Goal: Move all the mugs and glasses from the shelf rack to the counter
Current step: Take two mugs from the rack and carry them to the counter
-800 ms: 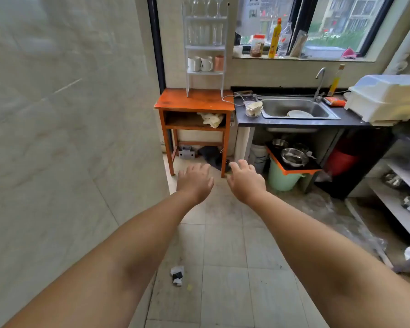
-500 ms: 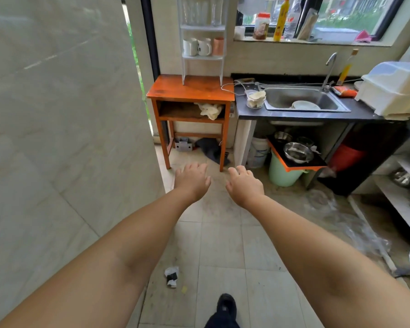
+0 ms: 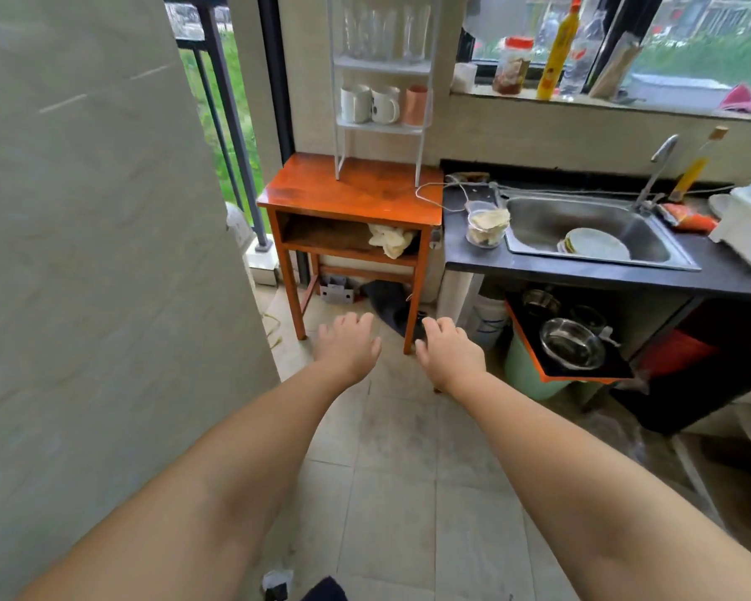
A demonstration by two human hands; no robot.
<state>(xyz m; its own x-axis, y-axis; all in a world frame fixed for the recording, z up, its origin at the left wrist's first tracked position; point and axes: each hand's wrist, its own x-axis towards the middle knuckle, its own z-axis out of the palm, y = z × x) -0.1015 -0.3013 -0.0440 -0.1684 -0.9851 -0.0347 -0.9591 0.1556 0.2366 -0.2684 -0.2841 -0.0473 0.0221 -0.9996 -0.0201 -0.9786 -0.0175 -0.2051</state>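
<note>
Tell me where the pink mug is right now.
The pink mug stands on the white rack's lower shelf, rightmost beside two white mugs, upper middle of the head view, above the orange table.

Both hands, left hand [image 3: 348, 345] and right hand [image 3: 449, 355], hang over bare floor tiles [image 3: 391, 483] at lower centre, holding nothing, with open air up to the orange table [image 3: 352, 195]. A tiled wall [image 3: 96, 253] fills the left of the frame. The white rack [image 3: 380, 123] stands on the table's back half; its 2 front posts and shelf edges frame the 3 mugs [image 3: 382, 105] and the glasses [image 3: 382, 34] above. The dark counter [image 3: 582, 271] with sink [image 3: 590, 229] closes the right.
</note>
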